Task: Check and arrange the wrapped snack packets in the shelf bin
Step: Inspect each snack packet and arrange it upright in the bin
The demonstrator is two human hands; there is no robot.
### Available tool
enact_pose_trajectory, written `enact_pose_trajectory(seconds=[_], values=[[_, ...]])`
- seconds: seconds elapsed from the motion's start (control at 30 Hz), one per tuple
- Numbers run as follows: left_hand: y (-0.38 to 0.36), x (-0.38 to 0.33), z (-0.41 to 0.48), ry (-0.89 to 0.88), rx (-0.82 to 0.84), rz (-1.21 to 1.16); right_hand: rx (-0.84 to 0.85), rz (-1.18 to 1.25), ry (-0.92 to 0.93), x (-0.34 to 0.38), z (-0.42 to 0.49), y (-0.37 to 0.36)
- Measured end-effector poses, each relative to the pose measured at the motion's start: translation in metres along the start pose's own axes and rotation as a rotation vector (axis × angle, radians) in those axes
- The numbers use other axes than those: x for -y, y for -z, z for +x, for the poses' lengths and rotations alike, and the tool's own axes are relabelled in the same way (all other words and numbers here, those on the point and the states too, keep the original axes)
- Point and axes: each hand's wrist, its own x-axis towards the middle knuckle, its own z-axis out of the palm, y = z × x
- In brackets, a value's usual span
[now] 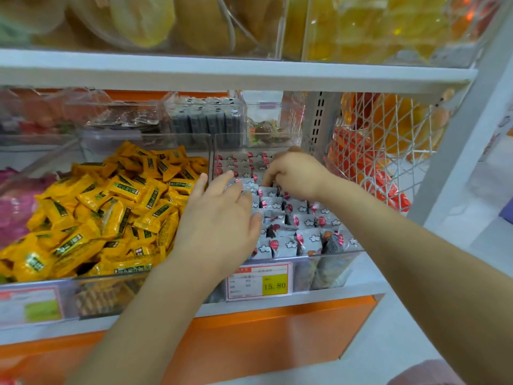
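Left hand spread over silver packets; right hand seemingly pinching one.

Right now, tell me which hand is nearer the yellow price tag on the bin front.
Left. The left hand lies flat just above the price tag, near the clear bin front. The right hand is farther back, fingers down among the silver packets.

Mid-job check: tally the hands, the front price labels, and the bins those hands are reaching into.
Hands: 2 (left hand, right hand)
Front price labels: 2 (15.80 label, left label)
Bins reached into: 1 (silver-packet bin)
Total: 5
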Motion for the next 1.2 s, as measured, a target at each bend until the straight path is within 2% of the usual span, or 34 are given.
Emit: enact_pose_trajectory(seconds=[0.07, 0.13, 0.33, 0.4, 0.5, 0.57, 0.67, 0.83, 0.9, 1.07, 1.2], values=[[0.0, -0.001, -0.001, 0.004, -0.02, -0.018, -0.137, 0.163, -0.09, -0.001, 0.006, 0.001], [0.0, -0.001, -0.002, 0.004, -0.029, -0.036, -0.207, 0.192, -0.158, -0.003, 0.013, 0.0], [0.0, -0.001, -0.002, -0.013, -0.048, -0.076, -0.132, -0.177, -0.064, 0.001, 0.03, -0.013], [0.0, -0.001, -0.002, -0.015, -0.055, -0.078, -0.146, -0.151, -0.063, 0.002, 0.031, -0.013], [-0.001, 0.0, -0.002, -0.015, -0.069, -0.111, -0.227, 0.131, -0.08, 0.003, 0.025, -0.005], [-0.002, 0.001, -0.003, -0.009, -0.077, -0.138, -0.362, 0.309, -0.104, 0.003, 0.014, 0.004], [-0.003, 0.003, -0.001, 0.002, -0.104, -0.226, -0.564, 0.403, -0.142, 0.006, -0.008, 0.013], [0.003, 0.004, -0.003, 0.084, -0.194, -0.443, -0.771, 0.688, -0.221, 0.013, -0.051, 0.021], [0.004, 0.003, -0.005, 0.122, -0.222, -0.449, -0.782, 0.797, -0.253, 0.017, -0.068, 0.021], [0.006, -0.007, -0.011, 0.168, -0.174, -0.49, -0.636, 1.204, -0.364, 0.023, -0.099, 0.015], [0.008, -0.008, -0.012, 0.198, -0.205, -0.679, -0.542, 1.463, -0.377, 0.025, -0.108, 0.011]])
